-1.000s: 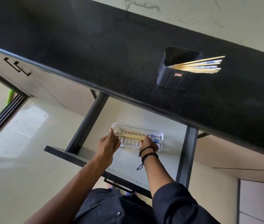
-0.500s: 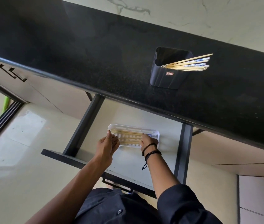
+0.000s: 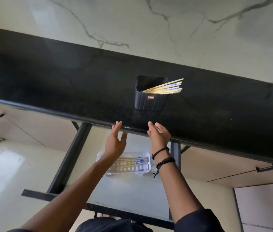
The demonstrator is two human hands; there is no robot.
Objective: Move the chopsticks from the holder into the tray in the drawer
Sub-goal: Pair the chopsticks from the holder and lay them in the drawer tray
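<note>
A black square holder [image 3: 150,102] stands on the black countertop [image 3: 65,84], with several wooden chopsticks [image 3: 167,87] leaning out to its right. Below, in the open drawer [image 3: 132,191], a white slotted tray [image 3: 146,166] holds several chopsticks [image 3: 130,160] lying flat. My left hand [image 3: 116,141] and my right hand [image 3: 159,135] are raised above the drawer at the counter's front edge, both empty with fingers apart, just below the holder.
The drawer's dark side rails [image 3: 68,158] frame the opening. Cabinet fronts with black handles [image 3: 266,168] lie left and right. A marble wall [image 3: 165,30] rises behind the counter.
Both hands have let go of the chopsticks in the tray and risen from the drawer up to the counter edge. The view has tilted upward.
</note>
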